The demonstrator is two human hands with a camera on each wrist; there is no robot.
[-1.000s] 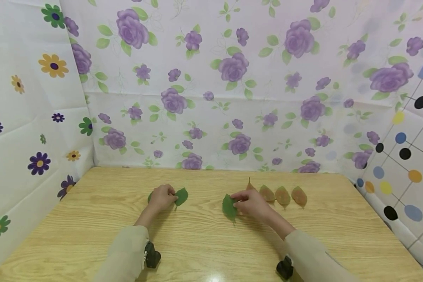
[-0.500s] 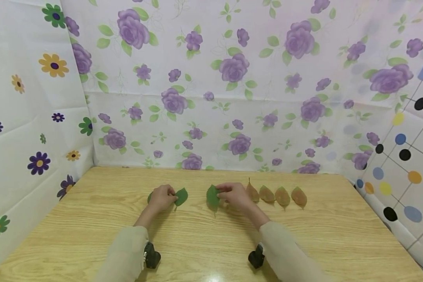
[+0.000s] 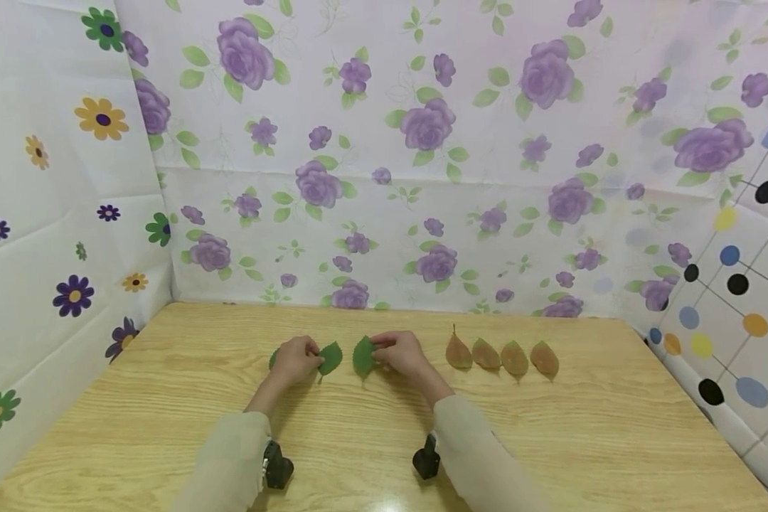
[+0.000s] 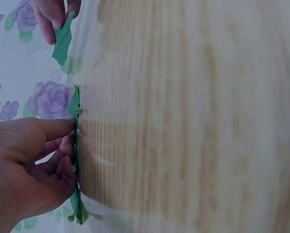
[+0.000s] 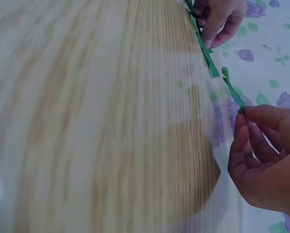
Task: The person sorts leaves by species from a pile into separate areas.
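My left hand [image 3: 296,360] rests at the back left of the table, thumb and fingertips on the near edge of a flat green leaf [image 3: 330,358]. Another green leaf [image 3: 272,358] peeks out from behind that hand, and the left wrist view shows a row of green leaves [image 4: 76,208] under the fingers. My right hand [image 3: 400,353] pinches a separate green leaf [image 3: 362,357] between thumb and fingers. In the right wrist view this leaf [image 5: 233,92] is raised and tilted, a small gap away from the row.
Several reddish-brown leaves [image 3: 514,358] lie in a row at the back right of the wooden table [image 3: 358,441]. A floral cloth [image 3: 384,235] hangs behind the table's rear edge, with patterned cloths at both sides.
My right hand has carried its green leaf leftward, close beside the leaf at my left hand. The reddish-brown row is now uncovered. My left hand stays in place.
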